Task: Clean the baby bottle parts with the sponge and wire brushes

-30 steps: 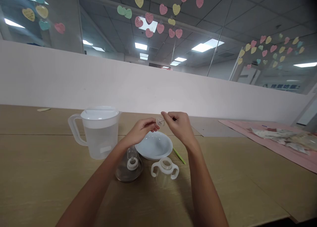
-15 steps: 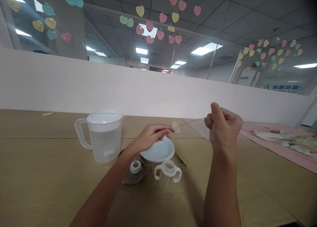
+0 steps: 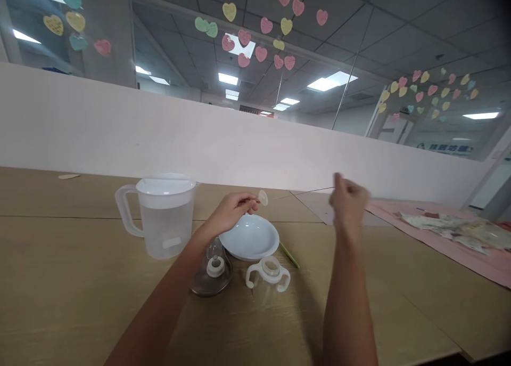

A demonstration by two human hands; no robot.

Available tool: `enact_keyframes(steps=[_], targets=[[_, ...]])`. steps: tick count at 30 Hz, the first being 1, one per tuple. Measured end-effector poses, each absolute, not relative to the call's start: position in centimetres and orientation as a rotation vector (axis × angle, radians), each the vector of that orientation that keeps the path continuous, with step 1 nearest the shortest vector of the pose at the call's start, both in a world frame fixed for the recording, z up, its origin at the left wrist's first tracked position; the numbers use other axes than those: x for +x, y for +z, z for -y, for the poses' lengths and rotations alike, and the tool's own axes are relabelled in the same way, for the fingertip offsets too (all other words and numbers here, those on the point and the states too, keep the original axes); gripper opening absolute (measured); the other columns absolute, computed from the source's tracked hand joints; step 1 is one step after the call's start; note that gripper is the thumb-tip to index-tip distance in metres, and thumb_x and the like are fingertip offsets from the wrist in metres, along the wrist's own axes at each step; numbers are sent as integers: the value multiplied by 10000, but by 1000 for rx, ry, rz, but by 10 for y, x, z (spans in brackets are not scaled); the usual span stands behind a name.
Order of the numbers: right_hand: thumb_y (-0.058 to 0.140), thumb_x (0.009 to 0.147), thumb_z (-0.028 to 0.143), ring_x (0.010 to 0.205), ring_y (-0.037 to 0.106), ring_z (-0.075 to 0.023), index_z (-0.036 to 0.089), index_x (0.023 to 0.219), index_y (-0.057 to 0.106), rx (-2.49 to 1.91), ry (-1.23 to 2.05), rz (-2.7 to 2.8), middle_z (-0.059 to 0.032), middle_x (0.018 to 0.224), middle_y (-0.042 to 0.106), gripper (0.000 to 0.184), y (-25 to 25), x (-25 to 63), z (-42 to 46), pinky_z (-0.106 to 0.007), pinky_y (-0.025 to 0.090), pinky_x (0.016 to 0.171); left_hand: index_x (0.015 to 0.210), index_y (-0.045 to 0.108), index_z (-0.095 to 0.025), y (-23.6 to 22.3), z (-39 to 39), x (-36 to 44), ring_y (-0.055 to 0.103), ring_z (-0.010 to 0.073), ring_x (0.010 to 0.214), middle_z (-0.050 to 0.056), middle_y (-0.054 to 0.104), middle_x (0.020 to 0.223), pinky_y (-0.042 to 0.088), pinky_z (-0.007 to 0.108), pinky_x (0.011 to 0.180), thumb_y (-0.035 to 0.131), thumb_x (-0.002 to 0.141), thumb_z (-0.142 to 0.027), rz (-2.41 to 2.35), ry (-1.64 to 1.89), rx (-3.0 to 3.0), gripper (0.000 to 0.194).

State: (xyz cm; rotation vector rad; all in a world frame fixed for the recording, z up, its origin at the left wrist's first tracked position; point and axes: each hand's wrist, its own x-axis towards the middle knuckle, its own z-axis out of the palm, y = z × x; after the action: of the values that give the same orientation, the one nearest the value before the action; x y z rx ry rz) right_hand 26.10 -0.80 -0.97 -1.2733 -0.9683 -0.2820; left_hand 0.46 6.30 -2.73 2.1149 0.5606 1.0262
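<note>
My left hand [image 3: 232, 209] hovers over the white bowl [image 3: 249, 237], fingers pinched on a small clear round disc [image 3: 262, 197]. My right hand [image 3: 348, 202] is raised to the right of it, closed in a loose fist and smeared by motion; anything it holds is too thin to see. Below my hands stand a two-handled clear bottle [image 3: 268, 276] and a clear dome cap with a teat part [image 3: 213, 267]. A thin green stick [image 3: 289, 254] lies beside the bowl.
A lidded plastic pitcher [image 3: 163, 214] with water stands at the left on the wooden table [image 3: 80, 281]. A pink mat [image 3: 439, 235] with packets lies at the right. A white partition [image 3: 159, 137] runs behind the table.
The right hand pulled away to the right from the disc, drawing a thin wire out of it, and has now blurred in motion. The left hand stays over the bowl with the disc.
</note>
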Motion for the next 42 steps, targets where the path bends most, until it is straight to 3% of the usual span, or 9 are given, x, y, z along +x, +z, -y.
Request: enact_keyframes(steps=[2,4,8,12,17,23,31,37,42], targets=[[459,792,490,404,242,-67,219,503,252,-1466,-111,1045,70,426,233,448,-33,261,-26,-225,195,390,873,650,-150,-29,-63,6,608,148,788,44,684,858,447,234,707,489,812,-312,-585,1045,2153,236],[469,782,481,385,283,-68,219,501,265,-1659,322,1170,69,401,264,435,-59,254,-57,-217,226,388,883,656,-160,-31,-61,8,613,169,840,44,692,908,444,253,751,492,810,-309,-631,1045,2239,233],[430,801,502,359,353,-71,200,521,368,-1683,572,1203,47,403,364,416,-94,237,-86,-207,294,387,897,666,-175,-37,-60,12,619,171,835,35,702,932,441,257,761,483,813,-280,-696,985,2395,227],[361,830,527,378,408,-68,161,640,501,-1617,724,1249,32,470,435,436,-91,228,-81,-190,331,388,891,676,-175,-44,-64,16,626,175,811,47,709,921,437,259,737,502,802,-271,-800,979,2489,218],[564,745,412,510,523,-90,133,744,603,-1245,1052,1726,-23,637,571,282,-58,206,-58,-180,373,414,883,654,-184,-46,-67,15,643,168,786,31,719,841,439,239,693,574,749,-257,-873,1019,2460,173],[681,655,374,656,548,-114,137,919,644,-1040,1050,1829,-49,811,614,357,-39,188,-39,-191,418,473,813,643,-165,-42,-66,12,642,172,734,50,715,803,437,233,630,569,759,-361,-923,1051,2395,216],[680,667,369,705,566,-124,126,868,635,-1033,1062,1689,-57,793,619,318,-55,195,-56,-177,435,482,868,683,-219,-37,-57,10,627,194,845,32,708,907,428,260,706,535,785,-333,-1055,975,2539,205],[645,685,304,637,619,-125,119,783,619,-1407,1126,1748,-81,803,678,210,-77,220,-69,-190,489,500,907,688,-217,-32,-53,-10,620,215,837,58,698,915,430,271,700,591,701,-250,-1299,334,2658,229],[610,652,138,585,632,-138,126,667,635,-1797,743,1900,-47,642,669,31,-88,216,-81,-194,488,512,822,696,-227,-41,-62,-27,618,186,791,28,698,914,428,237,677,640,614,-215,-1337,-8,2595,216]])
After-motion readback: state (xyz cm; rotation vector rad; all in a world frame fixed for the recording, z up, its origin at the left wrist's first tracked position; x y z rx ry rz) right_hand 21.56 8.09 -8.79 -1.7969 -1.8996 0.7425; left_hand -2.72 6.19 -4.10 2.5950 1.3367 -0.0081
